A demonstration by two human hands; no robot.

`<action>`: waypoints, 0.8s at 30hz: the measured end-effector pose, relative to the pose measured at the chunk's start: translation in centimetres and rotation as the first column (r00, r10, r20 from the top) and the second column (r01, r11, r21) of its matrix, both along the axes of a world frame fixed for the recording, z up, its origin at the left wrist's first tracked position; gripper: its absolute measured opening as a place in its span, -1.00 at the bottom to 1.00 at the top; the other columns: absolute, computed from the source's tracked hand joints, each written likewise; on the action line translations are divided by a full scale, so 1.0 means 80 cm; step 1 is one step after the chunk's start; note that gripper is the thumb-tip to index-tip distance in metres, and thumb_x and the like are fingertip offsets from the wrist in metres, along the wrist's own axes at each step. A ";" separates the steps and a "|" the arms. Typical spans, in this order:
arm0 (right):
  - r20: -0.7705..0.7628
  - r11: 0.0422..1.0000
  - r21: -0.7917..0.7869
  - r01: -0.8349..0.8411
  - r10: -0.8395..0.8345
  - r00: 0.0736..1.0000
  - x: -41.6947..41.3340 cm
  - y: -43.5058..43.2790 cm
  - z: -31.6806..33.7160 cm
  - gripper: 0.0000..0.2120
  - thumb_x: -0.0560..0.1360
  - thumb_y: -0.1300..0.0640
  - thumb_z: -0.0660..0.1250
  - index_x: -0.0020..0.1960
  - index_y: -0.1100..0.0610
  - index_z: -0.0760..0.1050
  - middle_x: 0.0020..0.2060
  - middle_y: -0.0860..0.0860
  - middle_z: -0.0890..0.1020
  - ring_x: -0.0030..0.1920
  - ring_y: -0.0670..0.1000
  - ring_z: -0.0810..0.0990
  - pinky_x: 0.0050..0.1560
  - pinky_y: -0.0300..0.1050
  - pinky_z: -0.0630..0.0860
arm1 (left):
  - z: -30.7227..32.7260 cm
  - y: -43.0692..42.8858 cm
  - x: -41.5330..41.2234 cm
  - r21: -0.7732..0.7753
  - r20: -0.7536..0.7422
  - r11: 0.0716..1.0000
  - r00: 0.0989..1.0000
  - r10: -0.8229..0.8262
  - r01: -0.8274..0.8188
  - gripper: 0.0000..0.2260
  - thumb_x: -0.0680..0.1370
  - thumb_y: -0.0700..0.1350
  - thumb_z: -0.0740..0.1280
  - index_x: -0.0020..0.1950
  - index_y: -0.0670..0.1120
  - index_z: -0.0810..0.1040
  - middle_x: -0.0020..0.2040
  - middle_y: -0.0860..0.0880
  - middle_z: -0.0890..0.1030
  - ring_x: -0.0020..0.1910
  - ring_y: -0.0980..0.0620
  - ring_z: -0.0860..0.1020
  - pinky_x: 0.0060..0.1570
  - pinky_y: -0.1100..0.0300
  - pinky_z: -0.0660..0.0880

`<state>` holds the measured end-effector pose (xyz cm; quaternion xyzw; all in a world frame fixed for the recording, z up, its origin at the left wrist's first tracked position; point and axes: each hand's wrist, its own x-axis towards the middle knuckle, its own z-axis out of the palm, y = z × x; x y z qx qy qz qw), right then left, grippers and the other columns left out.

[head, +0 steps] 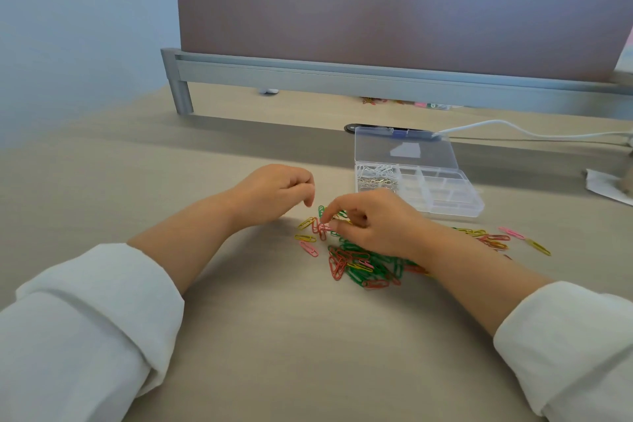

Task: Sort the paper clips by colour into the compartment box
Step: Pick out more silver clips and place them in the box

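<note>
A heap of green, red, yellow and pink paper clips [363, 264] lies on the wooden desk in front of me. My right hand [373, 223] hovers over the heap, thumb and forefinger pinching a pink clip [323, 227] at its left edge. My left hand [277, 190] floats just left of it, fingers loosely curled, holding nothing I can see. The clear compartment box [445, 195] stands open behind the heap on the right. Its left compartments hold white and silver clips [376, 176]; the others look empty.
More loose clips [496, 238] lie scattered to the right of my right forearm. A white cable [513, 128] runs along the back of the desk. A grey partition rail [308, 74] crosses behind. A white paper scrap [606, 183] sits at the far right.
</note>
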<state>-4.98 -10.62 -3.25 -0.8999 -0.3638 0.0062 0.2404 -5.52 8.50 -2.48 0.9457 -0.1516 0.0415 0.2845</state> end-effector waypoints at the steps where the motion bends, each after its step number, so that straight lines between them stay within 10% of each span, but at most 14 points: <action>1: 0.022 0.999 -0.036 -0.015 0.016 1.000 -0.001 -0.001 0.000 -0.83 0.51 0.09 0.31 0.03 -0.10 0.62 -0.59 -0.21 0.43 -0.48 -0.20 0.41 -0.40 -0.35 0.23 | 0.001 0.002 -0.002 0.018 0.018 0.999 0.999 -0.029 0.029 -0.80 0.50 -0.03 0.26 -0.33 0.10 0.49 -0.49 0.08 0.35 -0.44 0.13 0.31 -0.40 0.34 0.23; 16: 0.141 0.977 -0.215 0.018 0.013 0.990 0.007 -0.007 0.005 -0.86 0.49 0.00 0.32 0.00 0.01 0.56 -0.47 -0.14 0.33 -0.42 -0.23 0.27 -0.38 -0.36 0.21 | 0.008 -0.007 -0.004 0.570 0.013 0.811 0.986 -0.167 0.130 -0.86 0.51 0.02 0.31 0.04 0.08 0.56 -0.35 0.13 0.34 -0.25 0.09 0.34 -0.25 0.22 0.23; 24: 0.126 0.948 -0.314 0.056 -0.016 0.992 0.004 -0.003 0.004 -0.87 0.55 0.02 0.21 0.00 0.04 0.47 -0.37 -0.14 0.36 -0.19 0.00 0.37 -0.18 -0.14 0.32 | 0.002 -0.014 -0.004 0.549 -0.129 0.819 0.985 -0.111 0.164 -0.87 0.57 -0.02 0.23 0.03 -0.05 0.45 -0.34 0.14 0.32 -0.26 0.07 0.33 -0.31 0.21 0.14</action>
